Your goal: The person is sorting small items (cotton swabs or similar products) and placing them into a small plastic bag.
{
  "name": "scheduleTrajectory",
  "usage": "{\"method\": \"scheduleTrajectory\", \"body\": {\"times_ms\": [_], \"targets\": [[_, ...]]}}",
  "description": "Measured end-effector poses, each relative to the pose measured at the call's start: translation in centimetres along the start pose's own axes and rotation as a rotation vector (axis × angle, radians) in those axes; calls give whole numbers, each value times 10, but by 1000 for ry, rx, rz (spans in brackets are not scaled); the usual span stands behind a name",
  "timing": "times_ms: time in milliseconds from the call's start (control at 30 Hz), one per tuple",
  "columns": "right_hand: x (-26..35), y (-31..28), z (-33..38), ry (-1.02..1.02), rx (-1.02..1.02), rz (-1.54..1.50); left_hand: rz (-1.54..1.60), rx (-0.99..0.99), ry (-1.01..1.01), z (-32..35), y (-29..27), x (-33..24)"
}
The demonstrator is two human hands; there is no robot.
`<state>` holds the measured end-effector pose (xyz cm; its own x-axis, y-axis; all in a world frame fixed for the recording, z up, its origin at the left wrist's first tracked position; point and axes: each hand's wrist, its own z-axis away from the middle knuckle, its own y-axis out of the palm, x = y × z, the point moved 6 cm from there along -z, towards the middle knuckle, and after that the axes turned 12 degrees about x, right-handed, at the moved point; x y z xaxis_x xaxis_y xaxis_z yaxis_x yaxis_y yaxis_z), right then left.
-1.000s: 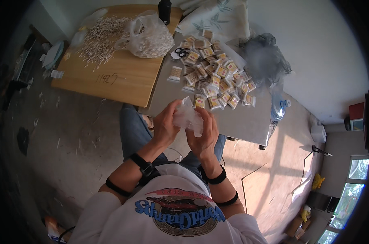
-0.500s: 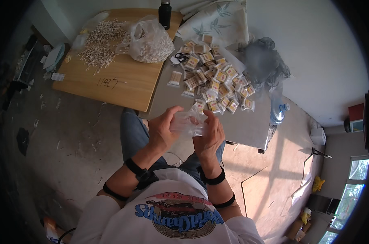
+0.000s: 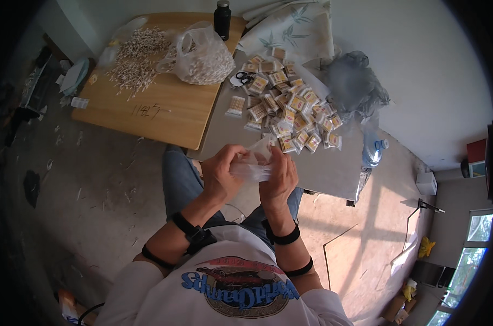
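Between my two hands is a clear plastic bag (image 3: 253, 169), thin and crinkled, held over my lap at the near edge of the grey table (image 3: 325, 173). My left hand (image 3: 223, 173) pinches its left side, and my right hand (image 3: 279, 176) grips its right side with thumb and fingers. Part of the film stands up between the hands. Whether anything lies inside the bag I cannot make out. Just beyond my hands is a pile of small clear packets of cotton swabs (image 3: 290, 117), many with yellow labels. One packet (image 3: 235, 106) lies apart at the pile's left.
Loose cotton swabs (image 3: 135, 70) cover part of the wooden tabletop (image 3: 189, 122) at left, beside a carrier bag of swabs (image 3: 205, 65) and a black bottle (image 3: 222, 20). Scissors (image 3: 243, 77) lie by the packets. A dark plastic bag (image 3: 355, 81) and a clear bluish bottle (image 3: 373, 149) are at right.
The film of the clear bag has spread and risen between my hands. My fingers have shifted slightly on its sides, and both hands stay in nearly the same place.
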<state>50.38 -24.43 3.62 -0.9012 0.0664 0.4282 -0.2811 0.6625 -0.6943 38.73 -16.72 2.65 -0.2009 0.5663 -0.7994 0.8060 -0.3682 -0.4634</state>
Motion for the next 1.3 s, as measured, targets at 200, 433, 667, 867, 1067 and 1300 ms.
{"method": "scheduleTrajectory", "body": {"times_ms": [200, 433, 667, 867, 1067, 1300], "targets": [[9, 8, -12, 100, -33, -104, -37, -111, -120, 5, -28, 31], [-30, 32, 29, 336, 204, -1064, 193, -3, -227, 21, 10, 40], [-28, 60, 38, 475, 264, -677, 146, 62, -255, 32, -6, 32], [-35, 54, 24, 380, 193, -568, 130, 54, -223, 28, -7, 32], [-39, 57, 29, 399, 246, -526, 140, 93, -282, 29, 1, 44], [-16, 53, 27, 298, 220, -416, 131, 62, -248, 30, -4, 40]]}}
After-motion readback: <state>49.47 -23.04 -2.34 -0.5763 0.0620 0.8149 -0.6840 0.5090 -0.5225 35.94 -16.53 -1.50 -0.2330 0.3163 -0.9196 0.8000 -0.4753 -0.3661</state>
